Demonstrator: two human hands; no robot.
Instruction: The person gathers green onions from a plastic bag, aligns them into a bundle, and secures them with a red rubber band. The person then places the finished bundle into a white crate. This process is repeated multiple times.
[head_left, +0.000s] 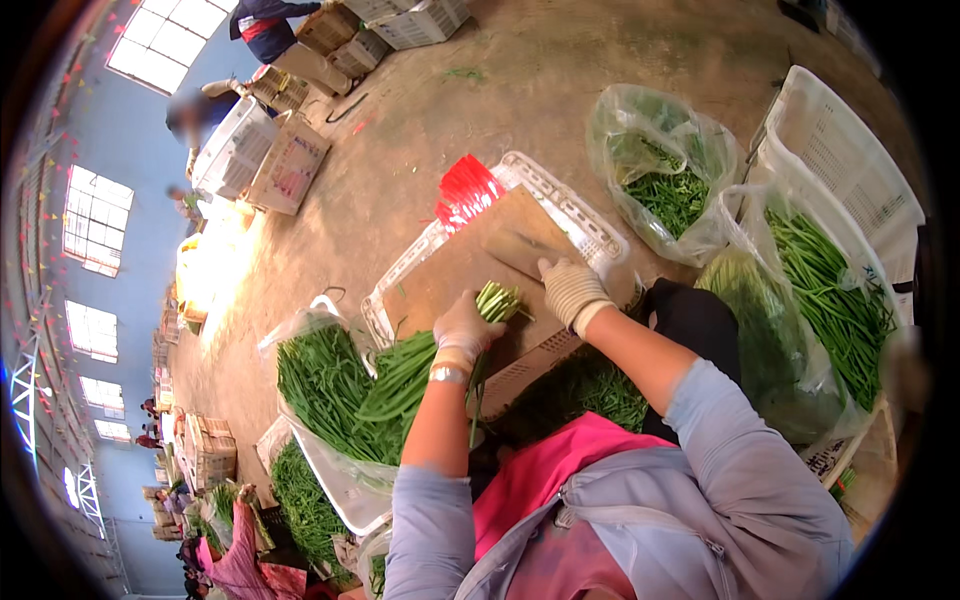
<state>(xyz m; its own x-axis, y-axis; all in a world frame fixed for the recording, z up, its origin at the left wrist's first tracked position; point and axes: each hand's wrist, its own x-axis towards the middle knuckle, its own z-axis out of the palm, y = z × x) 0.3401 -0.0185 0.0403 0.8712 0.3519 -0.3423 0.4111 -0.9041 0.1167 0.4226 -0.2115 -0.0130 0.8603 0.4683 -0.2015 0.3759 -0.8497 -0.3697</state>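
A bunch of long green leafy stalks (405, 367) is gripped in my left hand (463, 330), which wears a thin pale glove. Its pale stem ends stick out past my fingers above a wooden cutting board (435, 274). My right hand (574, 294), in a striped knit glove, holds a cleaver (517, 249) whose broad blade lies over the board, apart from the stems. The handle is mostly hidden by my fingers. Beneath the board stands a white plastic crate (574, 199). Red strips (469, 191) lie at the board's far edge.
Left of me, a lined white crate (330, 457) holds more greens (322, 375). To my right are clear plastic bags of cut greens (667, 195) and long stalks (825, 292), beside a tall white crate (840, 142). Other people work farther off among stacked boxes (289, 161). Cut greens (607, 394) lie below the board.
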